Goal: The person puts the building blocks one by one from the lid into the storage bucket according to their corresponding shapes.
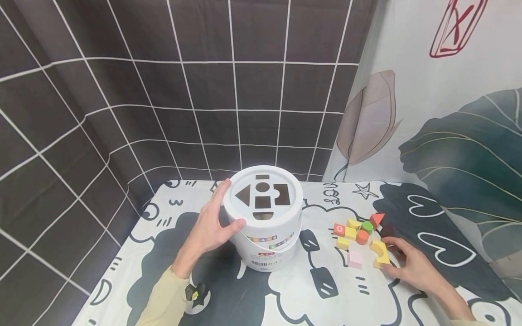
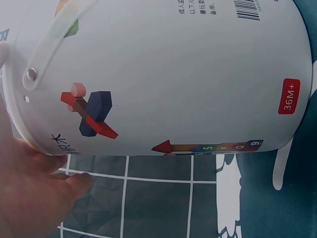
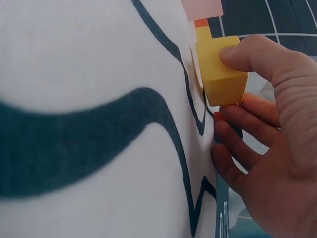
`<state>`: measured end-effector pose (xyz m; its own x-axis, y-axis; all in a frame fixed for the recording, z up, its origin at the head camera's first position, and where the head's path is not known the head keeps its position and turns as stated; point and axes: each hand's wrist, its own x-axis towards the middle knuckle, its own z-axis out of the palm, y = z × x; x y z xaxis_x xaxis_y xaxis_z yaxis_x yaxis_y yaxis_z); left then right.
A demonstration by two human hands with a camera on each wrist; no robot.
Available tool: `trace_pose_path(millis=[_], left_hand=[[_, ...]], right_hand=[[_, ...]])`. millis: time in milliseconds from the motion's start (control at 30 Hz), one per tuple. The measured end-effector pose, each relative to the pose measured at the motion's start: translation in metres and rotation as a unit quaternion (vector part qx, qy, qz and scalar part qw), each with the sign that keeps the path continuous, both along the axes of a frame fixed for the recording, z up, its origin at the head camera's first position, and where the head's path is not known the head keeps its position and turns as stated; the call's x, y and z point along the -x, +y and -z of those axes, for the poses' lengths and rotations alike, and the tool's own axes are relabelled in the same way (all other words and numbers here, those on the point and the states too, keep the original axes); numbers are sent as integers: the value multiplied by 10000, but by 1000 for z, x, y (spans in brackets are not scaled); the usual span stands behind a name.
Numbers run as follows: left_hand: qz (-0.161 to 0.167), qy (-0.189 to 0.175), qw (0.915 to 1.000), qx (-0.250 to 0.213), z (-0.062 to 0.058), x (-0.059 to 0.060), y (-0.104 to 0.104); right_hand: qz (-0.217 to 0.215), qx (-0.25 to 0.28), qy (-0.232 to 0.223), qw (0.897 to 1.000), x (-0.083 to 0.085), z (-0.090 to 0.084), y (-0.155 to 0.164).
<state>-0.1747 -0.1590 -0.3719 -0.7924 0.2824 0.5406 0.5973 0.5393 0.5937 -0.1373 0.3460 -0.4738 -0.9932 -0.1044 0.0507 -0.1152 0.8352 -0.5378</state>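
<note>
Pale yellow sleeve (image 1: 161, 296), left of and nearer me than the white bucket (image 1: 246, 253), leads to my left hand (image 1: 208, 228), thumb and fingers spread apart against the bucket's lid (image 1: 281, 213). Right of the bucket, my right hand (image 1: 416, 269) pinches a yellow arch block (image 1: 383, 261) beside small coloured blocks (image 1: 350, 233).

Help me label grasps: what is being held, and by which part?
The right hand holds the yellow arch block, thumb on its near end, fingers by its outer curve. The left hand rests spread against the white bucket near its rim.
</note>
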Motion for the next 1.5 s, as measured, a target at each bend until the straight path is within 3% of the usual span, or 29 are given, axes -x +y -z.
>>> trace_pose_path(millis=[433,800,1267,1500], left_hand=[[-79,56,9999,80,2,2,0],[-51,124,9999,54,2,2,0],[-52,140,9999,18,3,1,0],[-58,120,9999,21,3,1,1]], right_hand=[[-77,97,243,9996,0,-13,0],[-358,55,692,9969,5,-37,-10],[-891,33,1596,9831,19,-71,-26],[-1032,70,1823,9778,25,-84,-34]])
